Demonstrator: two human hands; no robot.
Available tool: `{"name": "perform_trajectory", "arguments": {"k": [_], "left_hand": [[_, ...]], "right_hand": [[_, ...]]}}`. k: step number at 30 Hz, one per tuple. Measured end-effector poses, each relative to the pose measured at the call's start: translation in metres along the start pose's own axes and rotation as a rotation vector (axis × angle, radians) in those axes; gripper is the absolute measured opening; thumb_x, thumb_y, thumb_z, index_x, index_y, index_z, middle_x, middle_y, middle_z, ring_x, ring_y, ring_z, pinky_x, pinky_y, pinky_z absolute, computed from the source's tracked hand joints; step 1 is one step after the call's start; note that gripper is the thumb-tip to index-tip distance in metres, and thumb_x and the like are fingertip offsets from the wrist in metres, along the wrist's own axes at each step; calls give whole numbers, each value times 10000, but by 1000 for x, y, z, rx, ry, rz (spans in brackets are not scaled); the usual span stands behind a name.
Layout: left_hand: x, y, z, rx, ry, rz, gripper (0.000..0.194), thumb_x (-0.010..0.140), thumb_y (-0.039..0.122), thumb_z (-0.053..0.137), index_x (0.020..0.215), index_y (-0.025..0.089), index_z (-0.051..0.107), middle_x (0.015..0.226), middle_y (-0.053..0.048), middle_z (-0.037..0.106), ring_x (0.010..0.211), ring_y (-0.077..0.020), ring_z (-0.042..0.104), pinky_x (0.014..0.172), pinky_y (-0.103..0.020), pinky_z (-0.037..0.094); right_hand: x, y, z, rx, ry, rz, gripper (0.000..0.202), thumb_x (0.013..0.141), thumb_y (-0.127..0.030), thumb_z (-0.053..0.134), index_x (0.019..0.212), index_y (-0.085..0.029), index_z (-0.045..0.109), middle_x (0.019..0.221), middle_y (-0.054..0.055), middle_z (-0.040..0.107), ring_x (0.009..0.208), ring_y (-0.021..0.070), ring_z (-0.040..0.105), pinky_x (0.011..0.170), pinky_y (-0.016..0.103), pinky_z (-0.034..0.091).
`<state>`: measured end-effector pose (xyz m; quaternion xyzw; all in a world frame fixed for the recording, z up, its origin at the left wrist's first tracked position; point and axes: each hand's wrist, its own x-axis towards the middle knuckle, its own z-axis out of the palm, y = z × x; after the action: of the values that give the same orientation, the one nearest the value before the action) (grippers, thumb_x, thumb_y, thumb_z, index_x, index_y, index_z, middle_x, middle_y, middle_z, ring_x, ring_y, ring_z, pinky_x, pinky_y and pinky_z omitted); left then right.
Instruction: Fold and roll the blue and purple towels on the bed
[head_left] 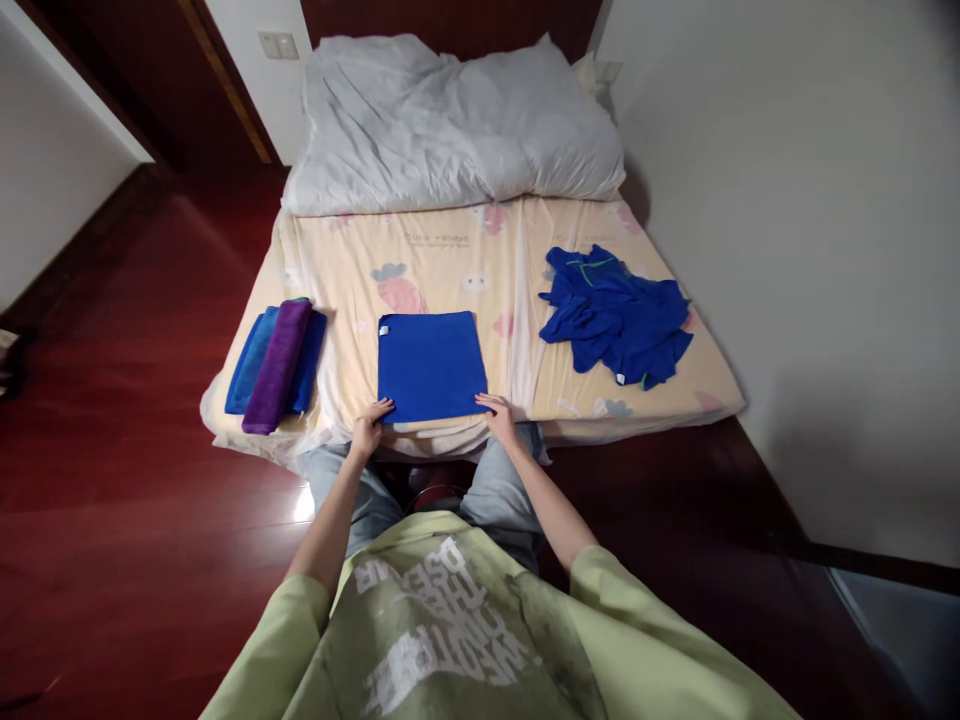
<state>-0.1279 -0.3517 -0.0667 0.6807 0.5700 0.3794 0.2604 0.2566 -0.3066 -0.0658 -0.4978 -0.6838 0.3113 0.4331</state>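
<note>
A blue towel (431, 365) lies spread flat as a near-square on the bed in front of me, with a small white tag at its far left corner. My left hand (368, 429) has its fingers closed on the near left corner. At the near right corner, my right hand (499, 415) pinches the cloth, its thumb not clearly visible. Off to the right is a loose heap of crumpled blue towels (619, 315) with bits of green edging. On the left, a rolled or folded purple towel (278, 370) rests on top of folded blue towels (247, 365).
The bed (345, 270) has a pale yellow sheet with carrot prints. A bunched grey-white quilt (457, 125) lies across its far end. A white wall (787, 250) runs along the right side, and a dark red floor (150, 400) stretches on the left.
</note>
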Motion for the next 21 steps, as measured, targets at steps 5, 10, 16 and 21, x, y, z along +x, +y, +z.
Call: {"name": "perform_trajectory", "arguments": {"k": [5,10,16,21], "left_hand": [[3,-1,0,-101,29,-32,589,663,99,454,1138,207,787,1317,-71,744,1368,-263,628,1279,-549,400],[2,9,-1,-134,87,-94,549,697,117,448,1131,192,775,1285,-81,758,1346,-257,645,1267,-523,412],[6,16,-3,-86,147,-191,352,841,230,491,1064,188,760,1204,-112,777,1194,-271,718,1129,-465,539],[12,16,-6,-47,181,-242,356,923,412,517,1065,168,734,995,-115,788,884,-255,745,865,-388,613]], "right_hand": [[4,2,3,122,38,78,499,699,-41,478,988,-223,841,1165,63,815,1211,228,729,1173,434,519],[4,1,2,204,61,207,478,681,-108,506,1016,-217,829,1148,61,820,1174,234,743,1138,425,539],[7,-6,0,194,86,250,403,734,-216,532,1015,-193,819,1051,84,823,893,226,754,829,361,625],[9,-8,0,152,140,285,394,823,-403,588,1048,-153,792,885,98,792,639,190,654,551,297,536]]}}
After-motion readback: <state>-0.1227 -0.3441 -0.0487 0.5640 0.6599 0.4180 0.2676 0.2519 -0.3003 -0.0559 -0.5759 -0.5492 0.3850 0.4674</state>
